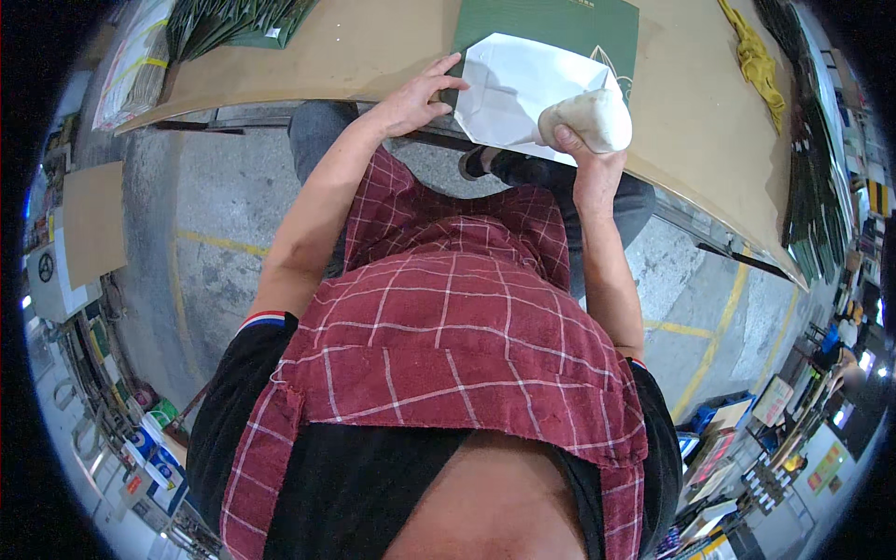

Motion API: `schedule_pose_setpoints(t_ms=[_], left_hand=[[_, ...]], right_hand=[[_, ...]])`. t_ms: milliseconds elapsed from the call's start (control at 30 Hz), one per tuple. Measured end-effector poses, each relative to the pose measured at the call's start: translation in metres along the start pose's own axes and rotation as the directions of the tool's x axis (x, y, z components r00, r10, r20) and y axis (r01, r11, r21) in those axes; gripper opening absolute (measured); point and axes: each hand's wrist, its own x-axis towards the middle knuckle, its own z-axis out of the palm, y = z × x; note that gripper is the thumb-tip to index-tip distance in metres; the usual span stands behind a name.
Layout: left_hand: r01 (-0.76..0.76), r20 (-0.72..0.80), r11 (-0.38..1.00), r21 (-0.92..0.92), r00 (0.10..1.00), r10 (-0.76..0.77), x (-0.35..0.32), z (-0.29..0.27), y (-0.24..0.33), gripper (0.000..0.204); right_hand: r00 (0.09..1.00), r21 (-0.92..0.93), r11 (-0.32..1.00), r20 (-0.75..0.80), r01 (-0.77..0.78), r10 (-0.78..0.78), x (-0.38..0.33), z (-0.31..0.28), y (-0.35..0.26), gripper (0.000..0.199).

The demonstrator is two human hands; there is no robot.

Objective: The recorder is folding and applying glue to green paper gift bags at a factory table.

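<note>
A green paper bag lies on the table at the front edge, its white folded bottom spread open toward me. A pale twisted handle cord shows at its right side. My left hand is open at the bag's left edge, thumb and fingers apart, fingertips at the white part. In my right hand is an off-white, rounded, blunt block, with worn brownish marks. It is held over the right part of the white bottom; whether it touches the paper I cannot tell.
The brown tabletop curves around me. At the far left lie dark green folded bags and a pale paper stack with yellow bands. To the right are a yellow cloth and a long row of dark green bags.
</note>
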Motion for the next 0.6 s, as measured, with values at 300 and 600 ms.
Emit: schedule_pose_setpoints(t_ms=[300, 600], left_hand=[[-0.056, -0.035, 0.998, 0.035, 0.998, 0.057, 0.002, 0.003, -0.015, 0.044], [0.024, -0.012, 1.0, -0.017, 1.0, -0.024, -0.001, -0.001, 0.002, 0.045]], right_hand=[[0.994, -0.021, 0.999, -0.093, 0.047, -0.049, -0.002, -0.023, 0.01, 0.037], [0.977, -0.036, 0.995, -0.189, 0.095, -0.1, -0.004, -0.052, 0.018, 0.034]])
